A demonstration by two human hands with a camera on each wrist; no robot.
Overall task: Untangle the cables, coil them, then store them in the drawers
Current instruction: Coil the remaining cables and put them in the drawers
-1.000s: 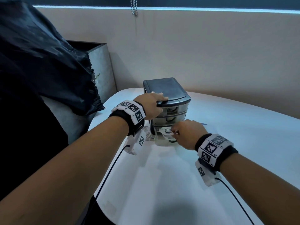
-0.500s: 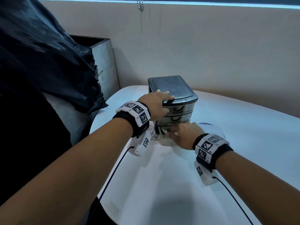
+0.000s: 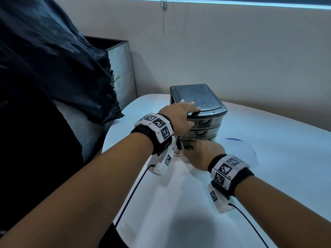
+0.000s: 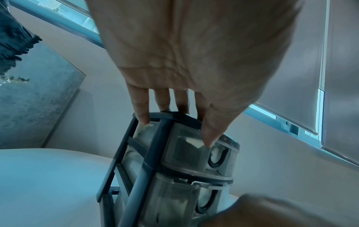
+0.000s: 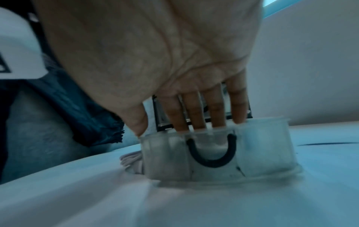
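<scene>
The bottom drawer (image 5: 217, 152), pulled well out a second ago with white cable showing inside, has been pushed back most of the way, and the right hand (image 3: 204, 154) has followed it in toward the drawer unit (image 3: 197, 111). The drawer is clear plastic with a dark curved handle (image 5: 210, 155); in the right wrist view it still stands out a little from the dark frame. The right hand's fingers (image 5: 194, 113) lie straight and spread, their tips pressing on the drawer's top front rim, thumb at its left corner, gripping nothing. The forearm reaches low across the white worktop (image 3: 179, 212).

The left hand (image 3: 179, 115) rests on the unit's near left top corner, its fingers (image 4: 141, 107) stretched flat over the dark lid edge and thumb down on the top drawer's (image 4: 186, 152) side, steadying without curling round anything. The unit stands near the worktop's far edge, close to the wall. A black plastic bag (image 3: 53, 68) hangs past the left edge.
</scene>
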